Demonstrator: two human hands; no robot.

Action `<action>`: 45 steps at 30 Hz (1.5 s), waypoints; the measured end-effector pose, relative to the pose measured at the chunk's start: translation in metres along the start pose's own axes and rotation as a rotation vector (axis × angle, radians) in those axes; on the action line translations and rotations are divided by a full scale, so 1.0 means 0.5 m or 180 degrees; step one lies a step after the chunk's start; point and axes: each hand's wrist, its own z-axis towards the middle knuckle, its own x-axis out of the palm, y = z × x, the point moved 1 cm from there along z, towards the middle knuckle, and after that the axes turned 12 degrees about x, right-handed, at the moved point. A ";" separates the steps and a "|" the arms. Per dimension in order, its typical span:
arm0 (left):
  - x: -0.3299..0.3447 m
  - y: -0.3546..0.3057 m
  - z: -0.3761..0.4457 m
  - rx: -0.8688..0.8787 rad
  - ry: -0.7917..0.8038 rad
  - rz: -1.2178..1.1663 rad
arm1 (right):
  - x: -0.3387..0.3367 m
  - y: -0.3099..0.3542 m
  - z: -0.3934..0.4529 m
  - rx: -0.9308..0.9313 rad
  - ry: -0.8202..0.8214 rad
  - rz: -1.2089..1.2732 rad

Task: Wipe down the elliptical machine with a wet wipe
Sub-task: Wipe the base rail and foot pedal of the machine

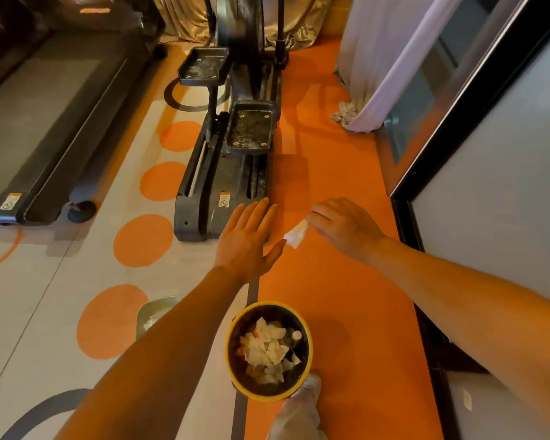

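Note:
The black elliptical machine [229,147] stands on the floor ahead, its two dusty foot pedals and rear base facing me. My right hand [343,227] pinches a crumpled white wet wipe [296,234] in the air, just right of the machine's rear end. My left hand [246,239] is held out flat with straight fingers, palm turned up, in front of the machine's rear base and beside the wipe. It holds nothing.
A yellow-rimmed bin [269,350] with several used wipes sits on the orange floor below my arms. A pale packet [156,312] lies left of it. A treadmill [51,128] stands at left, a curtain [385,68] and glass door [477,147] at right.

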 end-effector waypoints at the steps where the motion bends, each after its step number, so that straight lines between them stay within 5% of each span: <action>1: 0.006 0.004 0.023 -0.0011 -0.0002 0.0013 | 0.004 -0.022 0.012 -0.0067 -0.0013 0.0000; 10: 0.054 0.001 0.185 -0.0262 -0.0112 0.0119 | 0.037 -0.218 0.096 -0.0411 0.0036 0.0054; 24: 0.111 -0.059 0.396 -0.1519 -0.0022 0.0242 | 0.122 -0.521 0.253 -0.1276 0.0218 0.0596; 45: 0.317 0.257 0.357 -0.2901 0.0442 -0.0018 | 0.546 -0.392 0.562 -0.2410 0.0933 0.1031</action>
